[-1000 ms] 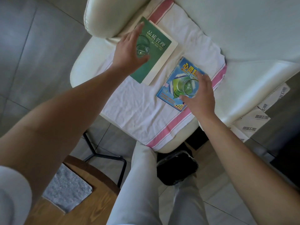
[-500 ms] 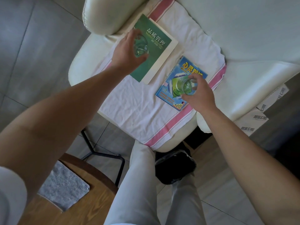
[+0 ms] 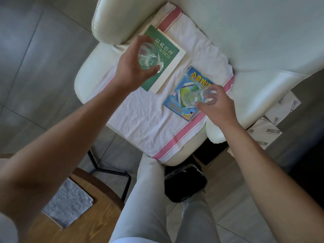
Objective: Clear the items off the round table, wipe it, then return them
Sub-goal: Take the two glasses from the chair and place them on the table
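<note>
Gripping left glass (image 3: 149, 57) in left hand (image 3: 130, 67), right glass (image 3: 193, 98) in right hand (image 3: 217, 104)

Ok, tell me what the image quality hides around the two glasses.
Head view only: the glass in the left hand is motion-smeared, its rim doubled over the green book; the glass in the right hand is sharper but see-through, blending into the blue book; whether either rests on its book cannot be told; wide-angle bends the arms and the chair.
</note>
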The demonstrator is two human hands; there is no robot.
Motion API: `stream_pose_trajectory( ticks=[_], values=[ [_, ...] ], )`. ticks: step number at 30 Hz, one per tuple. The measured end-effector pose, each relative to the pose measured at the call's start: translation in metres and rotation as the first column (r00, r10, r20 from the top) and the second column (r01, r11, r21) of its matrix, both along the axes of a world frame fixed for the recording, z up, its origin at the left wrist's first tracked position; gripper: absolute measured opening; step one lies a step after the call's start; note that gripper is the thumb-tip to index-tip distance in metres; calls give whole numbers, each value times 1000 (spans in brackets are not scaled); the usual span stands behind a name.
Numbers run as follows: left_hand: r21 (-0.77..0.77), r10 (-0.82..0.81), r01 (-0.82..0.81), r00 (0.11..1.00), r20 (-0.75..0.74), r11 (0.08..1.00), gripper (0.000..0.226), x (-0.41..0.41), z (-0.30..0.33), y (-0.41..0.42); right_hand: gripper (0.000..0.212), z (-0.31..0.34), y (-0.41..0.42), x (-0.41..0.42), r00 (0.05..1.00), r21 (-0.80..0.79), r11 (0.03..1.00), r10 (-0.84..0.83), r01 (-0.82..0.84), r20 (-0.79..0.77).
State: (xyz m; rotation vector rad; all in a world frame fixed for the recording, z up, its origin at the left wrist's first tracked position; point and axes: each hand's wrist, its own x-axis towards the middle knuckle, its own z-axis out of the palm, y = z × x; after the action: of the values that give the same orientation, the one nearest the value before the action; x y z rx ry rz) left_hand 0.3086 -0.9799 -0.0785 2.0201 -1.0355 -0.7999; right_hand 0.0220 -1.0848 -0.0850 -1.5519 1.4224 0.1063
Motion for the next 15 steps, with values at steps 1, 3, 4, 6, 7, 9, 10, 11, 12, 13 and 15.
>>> stream_pose_trajectory(
  ticks=[1, 3, 4, 6, 7, 9, 10, 11, 12, 13, 15],
  values=[
    [-14, 0, 0, 1000, -11, 1000, 62, -3, 6, 2, 54, 9, 1, -3, 999, -5, 999, -34, 34, 34],
    [-45, 7, -8, 999, -34, 999, 62, -10, 19, 5, 44, 26, 2, -7, 990, 14, 995, -103, 102, 96],
    [-60, 20, -23, 998, -53, 998, 63, -13, 26, 7, 41, 35, 3, -9, 980, 46, 991, -133, 128, 145],
    [-86, 55, -63, 994, -95, 994, 65, -20, 43, 8, 39, 51, 3, -12, 953, 129, 974, -209, 184, 219],
    [-105, 67, -79, 991, -116, 991, 66, -24, 54, 8, 39, 61, 4, -14, 936, 171, 966, -236, 195, 261],
    [-141, 83, -103, 986, -143, 985, 67, -30, 72, 10, 40, 80, 6, -17, 904, 224, 951, -277, 211, 325],
    [-170, 72, -99, 985, -157, 980, 67, -34, 83, 10, 42, 91, 7, -20, 887, 233, 951, -280, 204, 367],
    [-165, 71, -99, 983, -168, 981, 67, -34, 86, 12, 44, 94, 11, -20, 869, 255, 945, -295, 205, 396],
    [-199, 66, -103, 981, -182, 975, 68, -37, 102, 14, 46, 112, 14, -23, 847, 240, 946, -304, 216, 436],
    [-219, 55, -101, 977, -206, 971, 69, -38, 115, 15, 49, 125, 16, -25, 824, 235, 945, -314, 226, 472],
    [-224, 47, -105, 967, -249, 969, 67, -42, 136, 20, 54, 149, 22, -30, 776, 254, 933, -354, 255, 522]
  ],
)
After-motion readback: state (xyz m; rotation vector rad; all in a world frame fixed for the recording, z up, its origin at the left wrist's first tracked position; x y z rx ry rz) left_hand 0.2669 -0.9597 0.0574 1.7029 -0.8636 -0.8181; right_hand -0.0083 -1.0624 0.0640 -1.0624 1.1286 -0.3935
